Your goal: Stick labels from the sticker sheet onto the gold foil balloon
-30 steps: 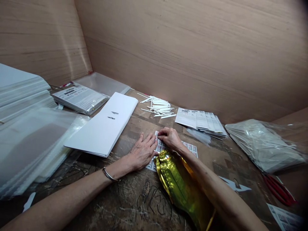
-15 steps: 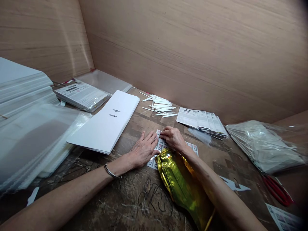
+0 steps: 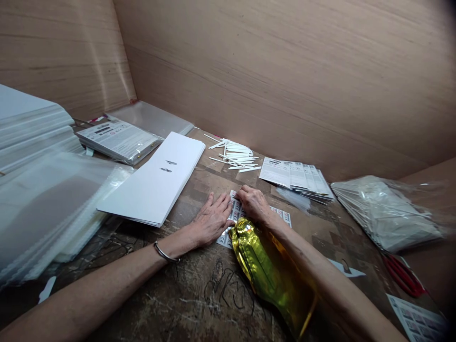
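Observation:
A sheet of small printed stickers (image 3: pixel 224 239) with CE and warning marks lies on the table under both hands. My left hand (image 3: pixel 213 219) rests flat on its left side with fingers stretched out. The left thumb reaches the tip of a shiny gold foil balloon (image 3: pixel 263 266), which lies deflated and folded towards me. My right hand (image 3: pixel 253 203) is closed, its fingertips pinching at the upper part of the sticker sheet. Whether a loose sticker is between those fingers is hidden. The right forearm passes over the balloon's right side.
Left of my hands is a stack of white cards (image 3: pixel 153 183), with clear plastic bags (image 3: pixel 71 190) beyond. White sticks (image 3: pixel 238 156) and printed cards (image 3: pixel 276 171) lie at the back. A plastic bag of white pieces (image 3: pixel 392 213), red-handled scissors (image 3: pixel 404 275) and another sticker sheet (image 3: pixel 415 316) sit right.
The right hand has shifted very slightly left along the sticker sheet. The left hand stays nearly in place. The whole view has moved a little.

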`<state>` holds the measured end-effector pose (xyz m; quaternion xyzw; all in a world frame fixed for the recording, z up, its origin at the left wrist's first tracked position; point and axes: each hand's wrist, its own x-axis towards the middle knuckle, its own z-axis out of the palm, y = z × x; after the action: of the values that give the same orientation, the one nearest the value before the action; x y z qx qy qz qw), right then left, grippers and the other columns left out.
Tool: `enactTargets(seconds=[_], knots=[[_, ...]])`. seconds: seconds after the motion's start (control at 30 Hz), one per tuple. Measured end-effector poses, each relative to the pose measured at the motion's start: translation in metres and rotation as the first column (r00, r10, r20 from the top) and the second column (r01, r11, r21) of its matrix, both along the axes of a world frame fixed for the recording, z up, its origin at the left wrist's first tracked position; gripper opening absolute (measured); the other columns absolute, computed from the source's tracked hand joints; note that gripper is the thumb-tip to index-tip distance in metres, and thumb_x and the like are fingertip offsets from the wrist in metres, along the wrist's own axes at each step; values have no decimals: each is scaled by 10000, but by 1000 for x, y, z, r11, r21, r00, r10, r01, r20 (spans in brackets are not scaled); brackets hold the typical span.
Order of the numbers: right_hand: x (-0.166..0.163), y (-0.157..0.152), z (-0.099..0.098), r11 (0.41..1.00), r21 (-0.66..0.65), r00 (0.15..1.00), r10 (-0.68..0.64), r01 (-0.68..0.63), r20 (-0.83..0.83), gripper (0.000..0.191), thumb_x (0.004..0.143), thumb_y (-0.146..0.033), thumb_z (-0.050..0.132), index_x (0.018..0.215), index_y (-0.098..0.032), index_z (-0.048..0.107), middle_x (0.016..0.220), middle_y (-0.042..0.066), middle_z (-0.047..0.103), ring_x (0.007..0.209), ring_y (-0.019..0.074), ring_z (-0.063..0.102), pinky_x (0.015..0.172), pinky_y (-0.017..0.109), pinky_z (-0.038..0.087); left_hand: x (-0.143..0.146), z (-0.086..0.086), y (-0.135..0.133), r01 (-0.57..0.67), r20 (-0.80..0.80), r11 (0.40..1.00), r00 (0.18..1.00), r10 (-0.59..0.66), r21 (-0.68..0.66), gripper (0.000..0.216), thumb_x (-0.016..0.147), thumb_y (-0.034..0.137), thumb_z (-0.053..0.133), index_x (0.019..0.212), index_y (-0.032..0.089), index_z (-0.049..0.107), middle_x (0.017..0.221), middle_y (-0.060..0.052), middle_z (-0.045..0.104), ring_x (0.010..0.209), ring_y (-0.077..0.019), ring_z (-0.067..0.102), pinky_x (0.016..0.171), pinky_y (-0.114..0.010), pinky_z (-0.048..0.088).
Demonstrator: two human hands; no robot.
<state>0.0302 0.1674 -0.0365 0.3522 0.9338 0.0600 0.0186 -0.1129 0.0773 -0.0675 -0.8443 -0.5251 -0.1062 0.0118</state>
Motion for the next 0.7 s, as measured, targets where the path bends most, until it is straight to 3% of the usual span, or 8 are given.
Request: enactTargets(seconds=[0.2,0.33,0.53,0.6,0.7], knots=[[6,1,4,996,-53,997,78,-77,17,233,800,-204,340,848,-143,560,791,61,526,632,103,475,556,209,301,0,-1,0,2,4,1000,1000,-2,7,487,829,375,180,1189,88,340,1261,-145,318,1184,-243,210,945,-466,127],[1,-3,11,982,-34,970,188,-185,153,199,780,-149,357,857,-121,539,780,75,521,618,111,465,540,217,308,0,0,0,2,10,1000,1000,-2,19,499,828,379,181,1204,79,310,1266,-153,306,1186,-241,203,943,-467,130],[-9,-4,12,895,18,852,418,-446,317,207,747,-74,333,829,-86,522,729,104,511,668,165,466,523,253,318,0,2,-1,6,20,1000,1000,-6,15,500,826,386,190,1222,93,280,1259,-142,322,1188,-235,202,943,-466,136],[-9,0,9,915,10,885,386,-402,261,188,737,-106,353,824,-81,517,734,108,516,641,160,472,516,252,323,0,3,-1,3,20,1000,1000,-4,19,500,828,384,181,1221,92,283,1260,-145,318,1186,-234,207,944,-466,138],[-6,11,4,987,-19,987,163,-163,10,173,720,-131,364,765,-90,526,734,98,540,623,135,487,548,231,344,0,3,-1,3,10,1000,1000,-4,24,495,830,379,174,1200,84,319,1257,-153,320,1184,-239,211,943,-469,136]])
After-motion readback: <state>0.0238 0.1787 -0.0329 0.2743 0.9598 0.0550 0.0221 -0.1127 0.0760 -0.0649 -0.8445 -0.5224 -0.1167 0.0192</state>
